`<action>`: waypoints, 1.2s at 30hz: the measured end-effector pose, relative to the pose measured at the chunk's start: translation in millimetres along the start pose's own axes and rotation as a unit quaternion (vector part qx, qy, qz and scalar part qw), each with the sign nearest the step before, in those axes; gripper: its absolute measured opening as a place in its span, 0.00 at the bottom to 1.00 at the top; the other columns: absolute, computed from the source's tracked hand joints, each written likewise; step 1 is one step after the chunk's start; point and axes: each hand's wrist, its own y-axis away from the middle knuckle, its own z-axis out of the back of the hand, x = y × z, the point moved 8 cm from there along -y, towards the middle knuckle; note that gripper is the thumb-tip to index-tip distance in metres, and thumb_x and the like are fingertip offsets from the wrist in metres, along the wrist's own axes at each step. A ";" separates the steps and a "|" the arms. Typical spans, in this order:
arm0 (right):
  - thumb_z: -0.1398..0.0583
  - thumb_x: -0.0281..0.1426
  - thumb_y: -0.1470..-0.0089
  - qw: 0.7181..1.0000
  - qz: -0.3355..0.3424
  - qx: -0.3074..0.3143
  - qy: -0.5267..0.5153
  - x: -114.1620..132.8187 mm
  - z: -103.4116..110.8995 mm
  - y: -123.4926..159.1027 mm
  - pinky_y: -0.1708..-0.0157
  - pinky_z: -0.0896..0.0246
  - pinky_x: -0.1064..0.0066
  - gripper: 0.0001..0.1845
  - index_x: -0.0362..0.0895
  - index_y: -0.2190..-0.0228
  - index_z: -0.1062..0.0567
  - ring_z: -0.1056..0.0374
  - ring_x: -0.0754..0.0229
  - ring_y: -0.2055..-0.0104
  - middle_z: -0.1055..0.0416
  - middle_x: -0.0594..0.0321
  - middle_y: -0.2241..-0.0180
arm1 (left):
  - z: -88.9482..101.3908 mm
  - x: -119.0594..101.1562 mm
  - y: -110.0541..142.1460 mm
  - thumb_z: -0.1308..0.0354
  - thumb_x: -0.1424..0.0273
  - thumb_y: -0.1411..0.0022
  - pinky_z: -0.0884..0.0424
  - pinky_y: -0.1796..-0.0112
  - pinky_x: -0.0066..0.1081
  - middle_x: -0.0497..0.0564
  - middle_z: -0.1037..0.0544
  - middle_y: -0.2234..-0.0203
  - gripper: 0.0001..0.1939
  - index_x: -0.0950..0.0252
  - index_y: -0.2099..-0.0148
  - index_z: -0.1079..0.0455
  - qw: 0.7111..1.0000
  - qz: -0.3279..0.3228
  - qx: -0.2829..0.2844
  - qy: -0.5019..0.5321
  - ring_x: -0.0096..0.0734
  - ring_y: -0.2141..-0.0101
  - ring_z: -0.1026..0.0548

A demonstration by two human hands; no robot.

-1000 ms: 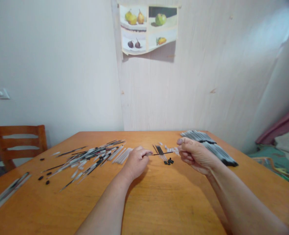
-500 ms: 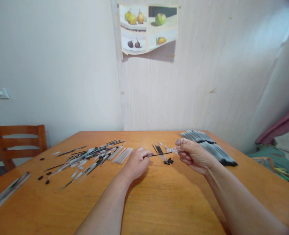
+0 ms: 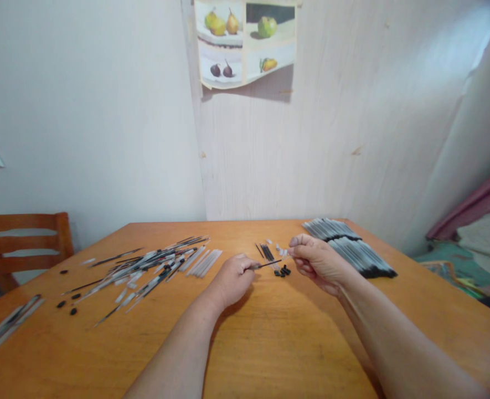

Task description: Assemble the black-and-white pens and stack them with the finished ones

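While I pinch one thin dark rod (image 3: 268, 264) in my left hand (image 3: 236, 277), thumb and fingers closed on its left end, it points out over the middle of the table (image 3: 261, 343), its free tip near my right hand (image 3: 317, 259). On that hand the thumb and forefinger meet; from where I sit I cannot tell whether something small is between them. Just beyond the held rod I see dark rods (image 3: 267, 252) side by side, a cluster of black caps (image 3: 285, 271) and some small whitish pieces (image 3: 279, 249). Toward the table's far right corner lie two rows of pens (image 3: 363, 256), translucent with black ends, the nearer row partly hidden by my right hand. Left of my left hand, clear tubes (image 3: 204, 263) lie in a row, and past them a tangled heap (image 3: 145, 269) of rods and whitish bits spreads toward the left edge. Loose black plugs (image 3: 73, 311) dot the wood there, with a blurred translucent packet (image 3: 10, 327) by that edge.
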 end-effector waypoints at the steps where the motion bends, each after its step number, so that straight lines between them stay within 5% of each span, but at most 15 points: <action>1: 0.34 0.36 0.54 1.000 -0.001 0.007 0.010 -1.8 -2.7 -0.3 0.86 0.61 0.81 0.15 0.44 0.71 0.35 0.50 0.74 0.85 0.40 0.73 0.83 | -0.5 -1.1 0.1 0.51 0.76 0.43 0.36 0.63 0.28 0.51 0.26 0.70 0.15 0.66 0.62 0.23 1.000 0.000 0.003 0.004 0.32 0.65 0.29; 6: 0.40 0.45 0.48 0.998 0.019 -0.011 0.054 -6.2 1.7 -4.8 0.86 0.58 0.79 0.17 0.44 0.72 0.35 0.48 0.72 0.84 0.35 0.70 0.80 | 1.5 -2.5 0.1 0.51 0.76 0.43 0.35 0.61 0.29 0.52 0.24 0.67 0.16 0.65 0.59 0.23 0.999 0.013 -0.003 0.030 0.33 0.62 0.28; 10: 0.42 0.39 0.48 0.987 0.014 -0.068 0.144 -15.4 21.8 -13.6 0.85 0.56 0.77 0.11 0.44 0.73 0.34 0.47 0.70 0.84 0.35 0.70 0.80 | 3.6 0.3 -0.2 0.50 0.75 0.44 0.34 0.58 0.31 0.53 0.22 0.64 0.16 0.66 0.59 0.23 0.997 0.040 -0.017 0.063 0.35 0.60 0.27; 18: 0.44 0.23 0.61 0.849 0.033 -0.092 0.519 -46.8 48.5 -37.4 0.78 0.54 0.75 0.04 0.43 0.80 0.35 0.42 0.66 0.77 0.37 0.68 0.82 | 9.6 19.2 3.5 0.49 0.72 0.46 0.35 0.51 0.35 0.55 0.20 0.58 0.19 0.68 0.53 0.25 0.957 0.151 -0.090 0.231 0.37 0.56 0.25; 26: 0.44 0.24 0.60 0.837 0.032 -0.053 0.543 -55.6 47.8 -40.0 0.77 0.53 0.75 0.04 0.42 0.78 0.29 0.39 0.64 0.75 0.33 0.67 0.80 | 7.4 20.9 1.2 0.50 0.74 0.47 0.34 0.50 0.33 0.54 0.20 0.60 0.17 0.67 0.59 0.23 0.961 0.139 -0.090 0.223 0.36 0.55 0.26; 36: 0.44 0.22 0.63 0.818 0.019 -0.055 0.572 -64.1 53.2 -42.5 0.77 0.54 0.75 0.08 0.43 0.77 0.26 0.37 0.64 0.75 0.30 0.65 0.78 | 4.0 20.7 2.4 0.50 0.72 0.45 0.32 0.54 0.32 0.55 0.20 0.61 0.20 0.67 0.52 0.25 0.963 0.158 -0.068 0.206 0.35 0.60 0.24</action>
